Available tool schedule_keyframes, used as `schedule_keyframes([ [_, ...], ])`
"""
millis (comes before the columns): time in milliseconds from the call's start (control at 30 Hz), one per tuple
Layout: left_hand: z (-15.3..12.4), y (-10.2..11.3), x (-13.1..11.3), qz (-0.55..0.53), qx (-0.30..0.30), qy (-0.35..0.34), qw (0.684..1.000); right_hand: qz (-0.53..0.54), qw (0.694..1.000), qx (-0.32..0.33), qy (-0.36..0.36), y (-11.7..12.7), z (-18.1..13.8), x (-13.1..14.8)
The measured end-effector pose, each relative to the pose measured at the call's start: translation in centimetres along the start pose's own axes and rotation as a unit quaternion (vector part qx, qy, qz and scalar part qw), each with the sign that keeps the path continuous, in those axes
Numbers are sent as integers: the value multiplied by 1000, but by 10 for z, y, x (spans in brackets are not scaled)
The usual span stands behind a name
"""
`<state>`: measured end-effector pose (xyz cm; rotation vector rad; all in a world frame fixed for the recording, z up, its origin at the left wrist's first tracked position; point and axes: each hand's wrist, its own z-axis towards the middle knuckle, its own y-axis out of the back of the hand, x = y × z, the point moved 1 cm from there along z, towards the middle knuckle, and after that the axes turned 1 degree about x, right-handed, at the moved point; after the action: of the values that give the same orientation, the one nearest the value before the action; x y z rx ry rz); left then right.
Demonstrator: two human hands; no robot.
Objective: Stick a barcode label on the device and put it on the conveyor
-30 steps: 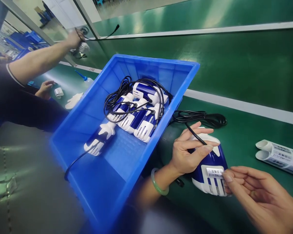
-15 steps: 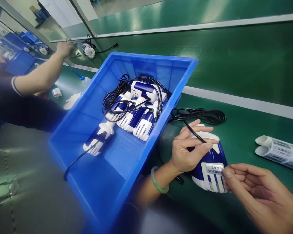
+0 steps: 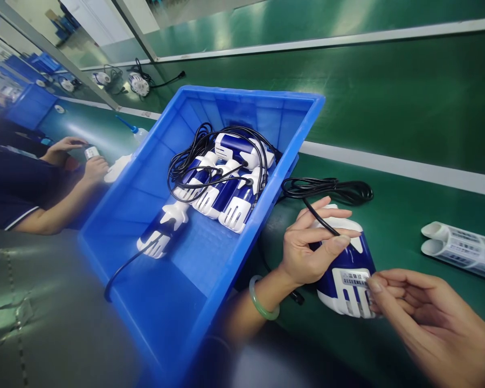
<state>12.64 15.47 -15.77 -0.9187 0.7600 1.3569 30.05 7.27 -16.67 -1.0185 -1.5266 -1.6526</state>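
Co-worker's arm withdrawn, left hand gripping device, slotted end toward viewer, right hand pinching label

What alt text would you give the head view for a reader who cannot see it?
The left hand grips a blue-and-white device on a green belt while the right hand touches its label. Beside it, a tilted blue bin holds more corded devices; label rolls lie at right, and a co-worker's hands work at left.
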Motion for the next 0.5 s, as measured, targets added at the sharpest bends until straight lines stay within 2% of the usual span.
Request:
schedule_keyframes([
  [500, 1, 0, -2, 2, -1, -8, 1000, -24, 999, 26, 24, -1, 4, 2],
])
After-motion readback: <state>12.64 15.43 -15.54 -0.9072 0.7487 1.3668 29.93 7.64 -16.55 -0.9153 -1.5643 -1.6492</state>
